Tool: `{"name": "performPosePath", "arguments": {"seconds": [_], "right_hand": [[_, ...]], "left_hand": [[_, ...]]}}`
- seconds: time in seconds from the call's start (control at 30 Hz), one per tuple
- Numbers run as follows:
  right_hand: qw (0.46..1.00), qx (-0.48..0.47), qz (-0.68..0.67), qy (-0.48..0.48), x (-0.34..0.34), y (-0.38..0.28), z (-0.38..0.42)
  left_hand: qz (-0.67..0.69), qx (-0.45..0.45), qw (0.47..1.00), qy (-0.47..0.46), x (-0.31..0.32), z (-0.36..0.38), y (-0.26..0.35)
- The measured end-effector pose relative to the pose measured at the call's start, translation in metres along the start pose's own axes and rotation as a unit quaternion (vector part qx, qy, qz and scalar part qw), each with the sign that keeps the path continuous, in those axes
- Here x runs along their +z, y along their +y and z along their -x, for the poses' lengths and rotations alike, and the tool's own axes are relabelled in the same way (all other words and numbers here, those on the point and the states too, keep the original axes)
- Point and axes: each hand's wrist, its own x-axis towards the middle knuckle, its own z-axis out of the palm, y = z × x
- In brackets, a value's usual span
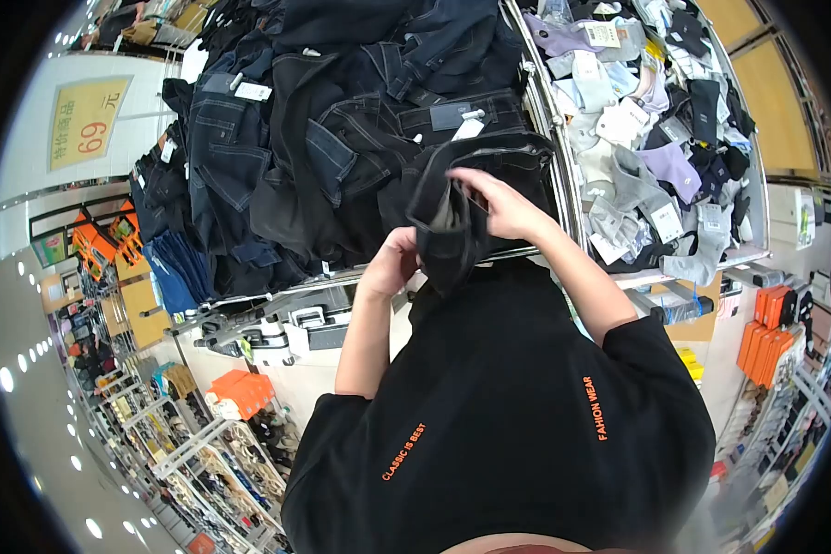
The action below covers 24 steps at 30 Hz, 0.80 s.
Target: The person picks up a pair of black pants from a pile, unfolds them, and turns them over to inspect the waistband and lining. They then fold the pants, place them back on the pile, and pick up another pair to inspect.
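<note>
A pair of black jeans [446, 258] with pale stitching is held up in front of my chest, its opening folded so that a grey-beige lining shows. My left hand [395, 262] grips the near left edge, its fingertips partly behind the cloth. On the other side, my right hand [502, 205] is closed on the upper right edge, thumb and fingers around the fabric. Part of the jeans still lies over the heap of dark denim [323, 138] behind it. A white tag [468, 127] shows just above my right hand.
A bin of packaged socks [674, 171] stands to the right beyond a metal divider [556, 138]. A metal rail [342, 279] runs along the denim display's near edge. A yellow price sign [88, 122] reading 69 is at the left, above orange baskets [94, 242].
</note>
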Motion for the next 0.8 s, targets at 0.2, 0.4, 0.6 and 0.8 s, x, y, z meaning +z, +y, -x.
{"name": "performPosePath", "arguments": {"seconds": [0.2,0.4,0.6,0.8], "right_hand": [[0.989,0.058,0.116,-0.067,0.009,-0.006,0.021],[0.98,0.016,0.199,0.003,0.031,-0.001,0.037],[0.961,0.045,0.273,-0.014,0.006,-0.044,0.046],[0.913,0.185,0.352,0.092,-0.076,-0.064,0.077]], "left_hand": [[-0.31,-0.116,0.939,0.096,-0.004,-0.045,0.052],[-0.527,-0.122,0.832,0.12,0.046,-0.139,0.063],[-0.54,-0.28,0.783,-0.129,0.042,-0.167,0.029],[-0.293,-0.068,0.927,0.226,-0.037,-0.101,0.077]]}}
